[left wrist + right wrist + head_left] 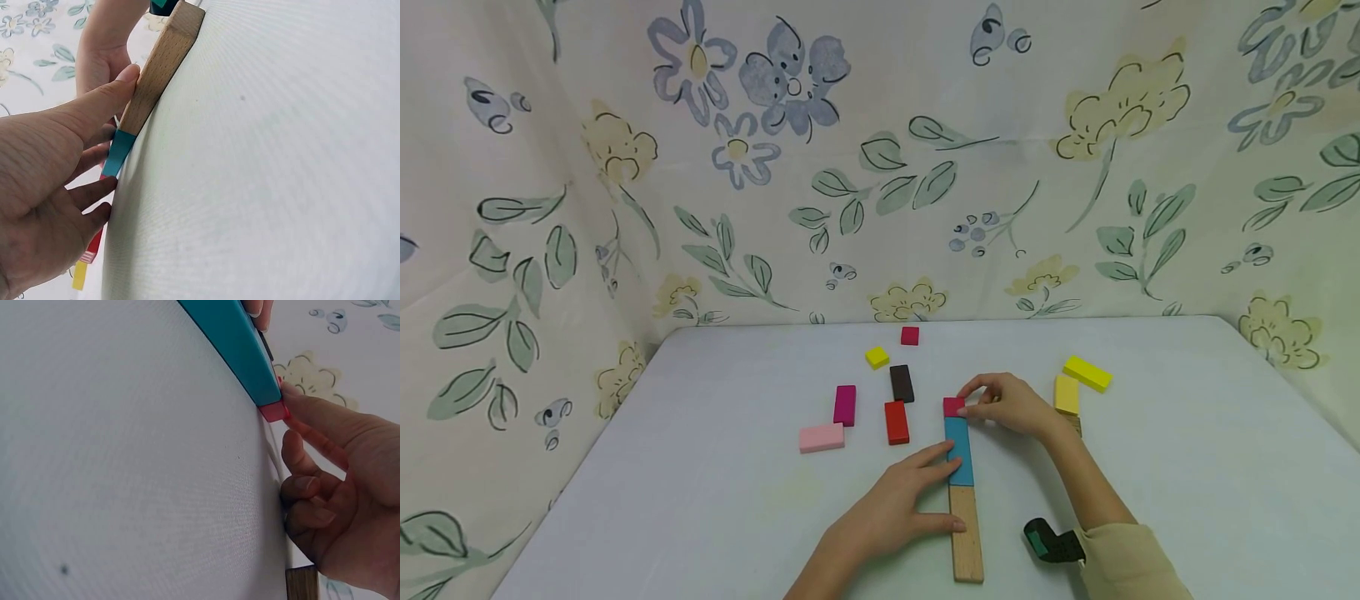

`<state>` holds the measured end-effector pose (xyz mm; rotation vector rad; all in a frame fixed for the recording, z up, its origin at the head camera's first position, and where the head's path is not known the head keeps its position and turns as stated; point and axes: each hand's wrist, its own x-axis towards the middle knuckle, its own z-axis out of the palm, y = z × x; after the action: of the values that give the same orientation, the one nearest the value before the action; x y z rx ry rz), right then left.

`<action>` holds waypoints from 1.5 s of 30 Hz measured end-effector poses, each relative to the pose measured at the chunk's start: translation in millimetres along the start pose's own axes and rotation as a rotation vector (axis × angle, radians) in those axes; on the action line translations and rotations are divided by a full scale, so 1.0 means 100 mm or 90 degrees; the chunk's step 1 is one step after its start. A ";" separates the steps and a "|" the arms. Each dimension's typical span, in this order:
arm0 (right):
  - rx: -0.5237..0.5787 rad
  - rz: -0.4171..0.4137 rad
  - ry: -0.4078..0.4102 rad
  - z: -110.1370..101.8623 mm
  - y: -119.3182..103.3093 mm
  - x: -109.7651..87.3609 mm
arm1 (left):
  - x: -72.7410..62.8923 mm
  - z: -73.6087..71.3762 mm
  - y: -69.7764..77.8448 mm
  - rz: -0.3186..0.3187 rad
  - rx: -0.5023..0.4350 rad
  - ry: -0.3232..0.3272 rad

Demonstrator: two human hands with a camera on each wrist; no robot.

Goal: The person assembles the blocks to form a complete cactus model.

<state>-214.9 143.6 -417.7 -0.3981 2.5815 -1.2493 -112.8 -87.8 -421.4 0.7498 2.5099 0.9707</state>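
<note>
A row of three blocks lies end to end on the white table: a long plain wooden block [967,550] nearest, a blue block [958,462], and a small pinkish-red block [952,407] at the far end. My right hand [1011,404] pinches the small red block between thumb and index finger, the other fingers loosely bent in the right wrist view. My left hand [898,504] lies along the row's left side with fingers extended. Its thumb touches the wooden block [156,75], and its fingertips touch the blue block.
Left of the row lie a red block [897,422], a dark block [902,383], a magenta block [845,405] and a pink block [822,437]. Yellow blocks [1067,395] sit at the right. A black-and-green wrist device [1051,542] is by the right sleeve.
</note>
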 end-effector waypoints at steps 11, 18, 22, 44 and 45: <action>0.006 -0.007 -0.010 -0.01 -0.02 -0.01 | 0.00 0.00 0.01 -0.002 -0.006 0.001; -0.002 -0.008 -0.015 -0.04 -0.02 -0.01 | 0.00 0.00 0.00 -0.002 -0.003 0.003; -0.018 -0.016 0.000 -0.07 -0.01 -0.03 | -0.01 0.00 0.00 -0.002 -0.001 0.004; -0.054 -0.014 0.162 -0.38 0.06 -0.53 | -0.02 0.02 -0.01 0.001 -0.002 0.012; -0.056 -0.012 0.164 -0.40 0.07 -0.56 | -0.02 0.02 -0.01 0.000 -0.003 0.012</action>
<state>-177.3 195.7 -393.9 -0.2945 2.8624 -1.2714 -110.9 -88.3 -422.8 0.7434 2.5219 0.9886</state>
